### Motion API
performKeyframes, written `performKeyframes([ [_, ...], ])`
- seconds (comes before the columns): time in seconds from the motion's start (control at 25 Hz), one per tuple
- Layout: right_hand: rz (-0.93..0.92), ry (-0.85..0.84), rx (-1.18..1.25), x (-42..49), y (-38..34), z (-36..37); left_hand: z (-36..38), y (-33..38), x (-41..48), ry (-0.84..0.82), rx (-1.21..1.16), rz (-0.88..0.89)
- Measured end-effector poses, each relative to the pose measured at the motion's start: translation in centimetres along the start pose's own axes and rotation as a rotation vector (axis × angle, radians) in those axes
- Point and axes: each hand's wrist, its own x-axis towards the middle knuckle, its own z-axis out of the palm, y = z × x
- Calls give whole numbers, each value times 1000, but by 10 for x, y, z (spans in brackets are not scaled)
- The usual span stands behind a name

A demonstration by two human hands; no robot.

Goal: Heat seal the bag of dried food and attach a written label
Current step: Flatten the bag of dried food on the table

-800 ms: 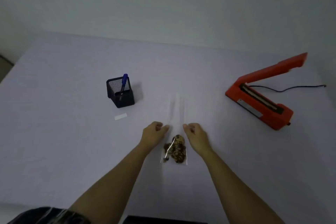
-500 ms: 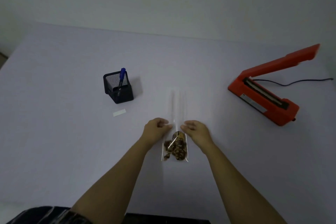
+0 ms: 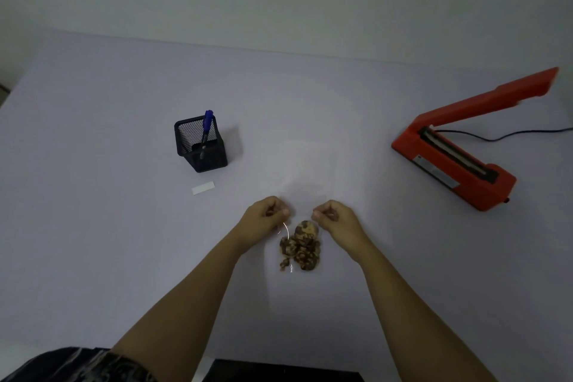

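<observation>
1. The left hand [image 3: 266,214] had its fingers curled, pinching the left edge of the clear bag of dried food [image 3: 299,249].
2. The right hand [image 3: 336,216] pinched the opposite edge the same way.
3. The bag lay on the table [image 3: 124,242] between both hands, its contents bunched at the near end. Its far part was too blurred to trace.
4. A white label [image 3: 203,187] lay to the left, beside a black mesh holder [image 3: 203,153] with a blue pen [image 3: 207,124].
5. The red heat sealer [image 3: 459,164] sat well to the right, arm raised.

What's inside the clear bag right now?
Brown dried food pieces bunched at the near end of the bag; its far part looks empty. The left hand and right hand pinch its sides, hiding the plastic there.
</observation>
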Motion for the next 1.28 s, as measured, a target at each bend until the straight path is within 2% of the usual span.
performKeyframes([
  [0.4, -29, -77, 127, -7, -5, -1, 5, -2, 2, 42, 16, 73],
  [0.56, -36, -76, 157, -6, -6, -1, 5, -5, -2, -30, -48, 61],
  [0.68, -41, -97, 147, -6, -4, -1, 5, -9, -5, -63, 1, 38],
  [0.84, -36, -86, 177, -7, 0, 0, 10, -12, -8, 56, 111, 120],
  [0.96, -38, -65, 185, -8, 2, 2, 13, -12, -8, 76, 136, 159],
  [1.16, -7, -79, 189, -8, 1, 0, 10, -11, -9, 19, 135, 133],
  [1.28, 50, -99, 250, -7, 3, -1, 4, -8, -9, -28, -12, 16],
])
